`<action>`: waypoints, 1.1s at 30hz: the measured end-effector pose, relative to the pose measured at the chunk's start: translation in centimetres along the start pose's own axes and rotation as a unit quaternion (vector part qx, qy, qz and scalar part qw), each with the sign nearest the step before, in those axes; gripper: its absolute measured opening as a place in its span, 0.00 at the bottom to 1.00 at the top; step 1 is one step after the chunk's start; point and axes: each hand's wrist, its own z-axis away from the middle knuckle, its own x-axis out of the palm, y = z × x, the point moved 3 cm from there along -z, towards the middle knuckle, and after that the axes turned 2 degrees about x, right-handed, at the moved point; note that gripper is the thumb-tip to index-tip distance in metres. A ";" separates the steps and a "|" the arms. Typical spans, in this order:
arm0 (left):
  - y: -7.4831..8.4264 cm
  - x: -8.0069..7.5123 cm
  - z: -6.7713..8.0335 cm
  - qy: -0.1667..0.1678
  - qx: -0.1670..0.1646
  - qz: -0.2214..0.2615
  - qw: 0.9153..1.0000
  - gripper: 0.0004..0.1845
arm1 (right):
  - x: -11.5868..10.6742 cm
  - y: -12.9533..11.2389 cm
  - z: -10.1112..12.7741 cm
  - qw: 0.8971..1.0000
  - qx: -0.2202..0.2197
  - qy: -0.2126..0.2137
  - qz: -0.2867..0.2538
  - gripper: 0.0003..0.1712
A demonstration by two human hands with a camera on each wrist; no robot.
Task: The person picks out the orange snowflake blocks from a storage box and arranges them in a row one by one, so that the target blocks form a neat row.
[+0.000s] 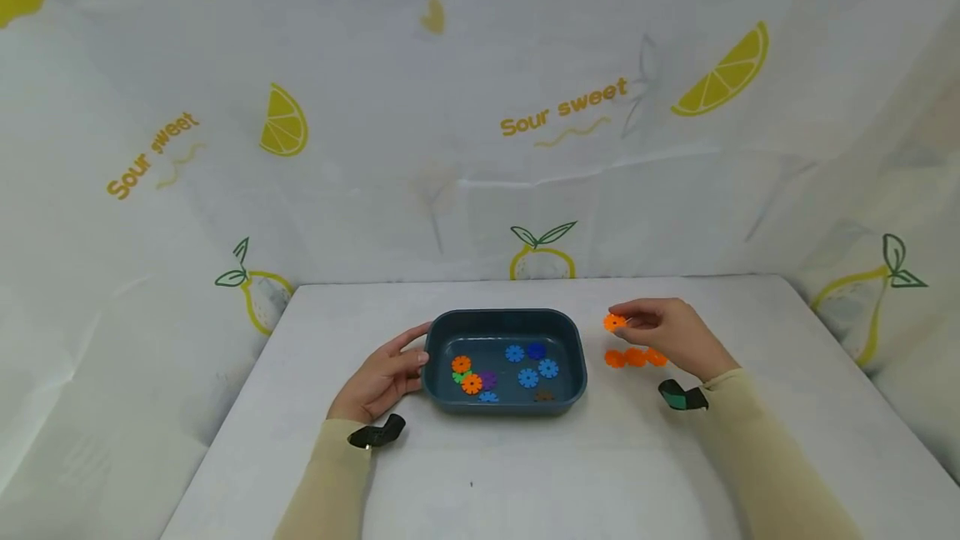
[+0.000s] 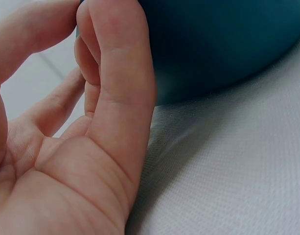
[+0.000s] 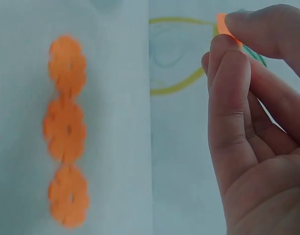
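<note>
A dark blue-green tray (image 1: 504, 408) stands on the table, holding several notched plastic discs: orange (image 1: 471, 384), blue (image 1: 528, 377), purple (image 1: 489, 381), green and brown. At its left end my left hand (image 1: 384, 377) grips the rim and side wall; the left wrist view shows bent fingers (image 2: 123, 73) against the outer wall. To the right of the tray, my right hand (image 1: 670, 332) pinches an orange disc (image 1: 614, 322) between thumb and fingers, raised off the table. Below that hand lies a row of three joined orange discs (image 1: 635, 357), seen whole in the right wrist view (image 3: 66, 128).
The white-covered table (image 1: 480, 482) has a printed cloth backdrop (image 1: 390, 148) rising along its far edge and sides. Each wrist wears a dark strap, the left one (image 1: 377, 432) close to the tray's front left corner.
</note>
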 end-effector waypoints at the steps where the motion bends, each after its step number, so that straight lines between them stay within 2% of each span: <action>1: 0.0 0.0 0.0 0.000 0.000 -0.001 1.000 0.34 | -0.3 0.5 0.2 1.000 0.007 0.004 0.001 0.26; 7: 0.2 -0.3 -0.2 0.004 0.001 -0.009 1.000 0.35 | -1.8 3.0 1.6 0.999 0.028 0.022 0.013 0.27; 19: -0.2 -0.3 -0.2 -0.001 -0.002 -0.006 1.000 0.35 | -2.9 6.6 3.6 0.997 0.061 0.022 0.044 0.26; 33: -0.3 -0.4 -0.2 -0.005 0.001 -0.008 1.000 0.34 | -2.6 8.5 4.3 0.994 0.082 0.030 0.062 0.30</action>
